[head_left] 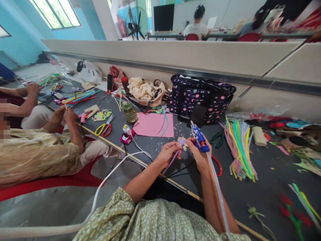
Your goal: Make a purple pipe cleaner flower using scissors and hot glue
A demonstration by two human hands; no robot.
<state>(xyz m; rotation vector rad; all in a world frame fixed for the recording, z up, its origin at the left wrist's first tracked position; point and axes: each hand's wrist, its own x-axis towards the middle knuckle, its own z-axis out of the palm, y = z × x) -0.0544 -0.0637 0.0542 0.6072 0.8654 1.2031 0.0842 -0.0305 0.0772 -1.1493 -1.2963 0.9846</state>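
Observation:
My left hand (170,153) pinches a small purple flower (182,141) whose purple stem (171,162) hangs down below the fingers. Beside it, my right hand (199,150) is wrapped round a blue glue gun (200,138), its nozzle tipped up and away from the flower. A white glue stick or cord trails from the back of the gun along my right forearm. Cream scraps lie by the flower, between the two hands. Beyond them a pink sheet (150,125) rests on the dark table (263,170), with thin purple and green stems on it.
Pliers (218,139), a bundle of coloured stems (242,149) and a dotted bag (200,97) are right and ahead. Scissors (107,128), a green bottle (129,112) and a pink device (127,136) stand left. A white cable crosses low left. Co-workers' hands (69,115) are at far left.

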